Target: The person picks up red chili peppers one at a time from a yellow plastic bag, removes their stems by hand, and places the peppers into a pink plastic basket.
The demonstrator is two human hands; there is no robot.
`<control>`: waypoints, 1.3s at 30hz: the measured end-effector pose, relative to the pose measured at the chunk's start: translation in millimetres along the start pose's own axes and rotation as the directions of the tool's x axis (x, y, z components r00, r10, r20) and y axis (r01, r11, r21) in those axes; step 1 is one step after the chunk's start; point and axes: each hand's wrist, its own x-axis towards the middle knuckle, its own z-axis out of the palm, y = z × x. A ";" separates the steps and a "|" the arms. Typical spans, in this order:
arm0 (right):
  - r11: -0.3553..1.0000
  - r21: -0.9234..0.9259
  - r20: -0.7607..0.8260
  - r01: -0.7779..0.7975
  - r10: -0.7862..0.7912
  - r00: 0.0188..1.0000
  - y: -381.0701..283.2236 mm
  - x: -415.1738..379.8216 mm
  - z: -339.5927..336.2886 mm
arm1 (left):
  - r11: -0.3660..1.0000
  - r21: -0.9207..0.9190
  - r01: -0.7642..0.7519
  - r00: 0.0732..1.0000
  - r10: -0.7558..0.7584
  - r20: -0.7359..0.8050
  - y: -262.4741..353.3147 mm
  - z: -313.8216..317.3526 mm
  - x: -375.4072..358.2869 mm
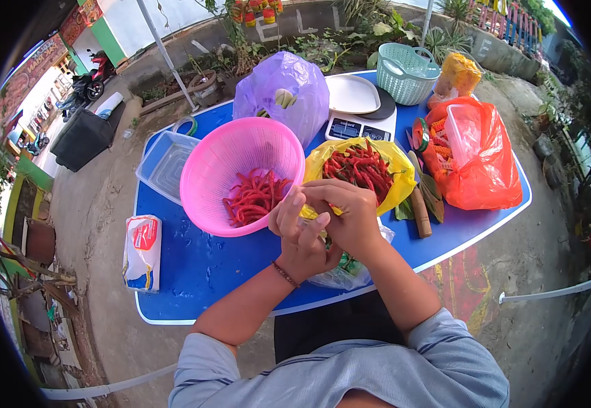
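Observation:
My left hand (302, 234) and my right hand (351, 212) meet in front of me, fingers bent and pinched together. Whatever sits between the fingertips is hidden or too small to make out. Just beyond them is a yellow plastic bag (404, 178) full of red chilies (356, 168), some with green stems. To the left, a pink colander (203, 163) tilts toward me, with a pile of red chilies (254, 197) inside. Below my hands lies a clear plastic bag (343, 275) with green contents, partly covered by my wrists.
On the blue table (193, 272) are a tissue pack (143, 251), a clear container (166, 166), a purple bag (285, 92), a kitchen scale (361, 128), a green basket (404, 85) and a red-orange bag (486, 173). A knife (419, 211) lies right of the yellow bag.

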 end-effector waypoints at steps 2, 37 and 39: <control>0.996 -0.085 -0.037 0.016 -0.020 0.999 0.9 -0.8 -13.1 | 0.996 -0.087 -0.002 0.999 -0.002 -0.043 -1.4 6.5 0.0; 0.824 0.491 -0.202 -0.283 0.423 0.883 6.9 -30.2 -52.4 | 0.967 -0.161 0.197 0.948 -0.146 0.283 3.9 -6.0 19.1; 0.766 0.534 -0.068 -0.357 0.460 0.886 9.0 -32.6 -54.5 | 0.961 -0.195 0.197 0.949 -0.137 0.284 4.7 -8.5 19.6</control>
